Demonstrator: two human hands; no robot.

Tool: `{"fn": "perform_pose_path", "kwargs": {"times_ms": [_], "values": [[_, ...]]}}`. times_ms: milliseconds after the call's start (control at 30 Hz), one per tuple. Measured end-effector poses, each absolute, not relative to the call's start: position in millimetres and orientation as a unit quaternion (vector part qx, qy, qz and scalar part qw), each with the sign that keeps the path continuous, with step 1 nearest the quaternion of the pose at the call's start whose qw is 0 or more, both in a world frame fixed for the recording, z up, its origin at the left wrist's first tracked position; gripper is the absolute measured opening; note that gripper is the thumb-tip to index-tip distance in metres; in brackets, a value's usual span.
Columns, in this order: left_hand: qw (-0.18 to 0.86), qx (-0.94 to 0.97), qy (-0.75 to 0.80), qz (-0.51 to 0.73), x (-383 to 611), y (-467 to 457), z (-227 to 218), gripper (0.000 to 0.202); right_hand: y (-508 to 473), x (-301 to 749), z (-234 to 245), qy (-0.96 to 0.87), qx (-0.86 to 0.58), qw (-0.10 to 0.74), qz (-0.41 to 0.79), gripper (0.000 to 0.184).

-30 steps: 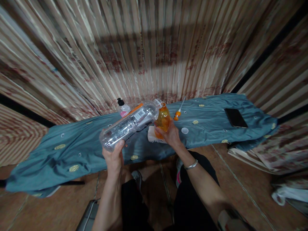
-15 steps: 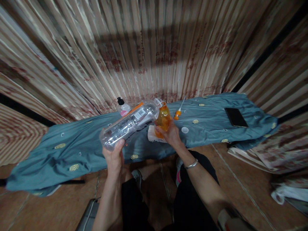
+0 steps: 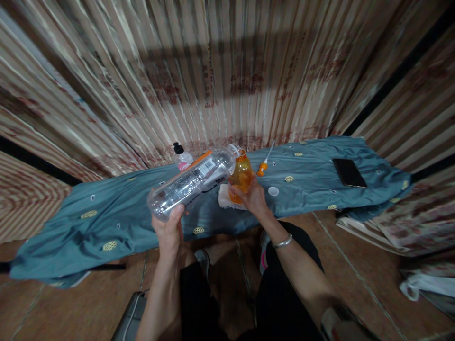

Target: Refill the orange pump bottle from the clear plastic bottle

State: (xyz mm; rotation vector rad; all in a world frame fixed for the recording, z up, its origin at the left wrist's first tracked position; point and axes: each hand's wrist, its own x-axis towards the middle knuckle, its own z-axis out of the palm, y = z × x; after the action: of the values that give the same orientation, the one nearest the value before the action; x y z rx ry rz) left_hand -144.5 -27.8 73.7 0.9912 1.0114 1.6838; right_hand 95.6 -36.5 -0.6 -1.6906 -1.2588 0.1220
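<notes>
My left hand (image 3: 169,232) is closed round the base of a large clear plastic bottle (image 3: 192,182) with an orange-edged label. The bottle is tilted, its uncapped neck pointing right, at the mouth of an orange translucent bottle (image 3: 241,173). Wrapped round that orange bottle is my right hand (image 3: 254,194); it stands roughly upright over a folded white cloth (image 3: 227,198). Whether liquid passes between the two mouths I cannot tell. An orange spray head (image 3: 262,169) with a thin white tube lies to the right, and a white round cap (image 3: 273,191) is nearer my right wrist.
Behind the clear bottle stands a pump bottle with a black top (image 3: 182,156). A black phone (image 3: 349,173) lies toward the right end of the narrow bench with a teal cloth (image 3: 309,180). A striped curtain (image 3: 231,71) hangs close behind.
</notes>
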Motion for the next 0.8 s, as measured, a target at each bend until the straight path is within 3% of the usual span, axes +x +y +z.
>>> {"fn": "perform_pose_path", "kwargs": {"times_ms": [800], "values": [[0.451,0.405,0.397,0.689,-144.9,-27.5,71.1,0.084,-37.0,96.5,0.5,-0.517,-0.703,0.484,0.061,0.088]]}}
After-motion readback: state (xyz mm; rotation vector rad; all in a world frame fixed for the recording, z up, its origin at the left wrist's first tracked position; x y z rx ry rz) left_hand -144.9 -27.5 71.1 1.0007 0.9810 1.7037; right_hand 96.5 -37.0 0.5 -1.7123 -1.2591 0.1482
